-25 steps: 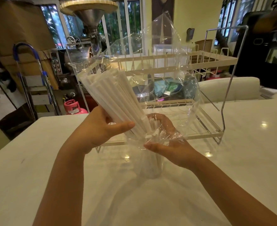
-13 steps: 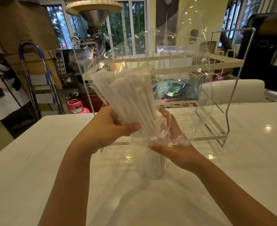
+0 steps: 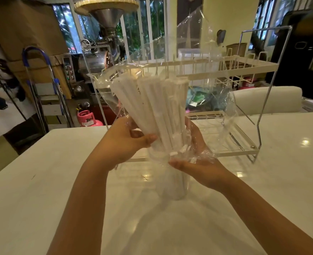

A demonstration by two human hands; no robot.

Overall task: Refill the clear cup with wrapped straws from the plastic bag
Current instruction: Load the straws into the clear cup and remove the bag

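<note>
A bundle of white paper-wrapped straws (image 3: 152, 105) stands nearly upright inside a clear plastic bag (image 3: 194, 57) held above the white table. My left hand (image 3: 126, 142) grips the bundle through the bag from the left, thumb across the front. My right hand (image 3: 196, 155) cups the crumpled bag and the lower straws from the right. Directly below both hands stands the clear cup (image 3: 172, 181), with the straws' lower ends reaching down into it. The cup's rim is hidden by my hands and the bag.
A white wire dish rack (image 3: 244, 69) with a chrome frame stands on the table (image 3: 41, 181) just behind my hands. Past the table's far edge are a metal machine with a funnel (image 3: 106, 13), a pink gas cylinder (image 3: 87, 118), a blue-handled trolley (image 3: 37, 57) and a white chair (image 3: 268, 98).
The straw bundle has swung from leaning left to nearly upright over the cup. Both hands stayed on it and the bag's top has risen.
</note>
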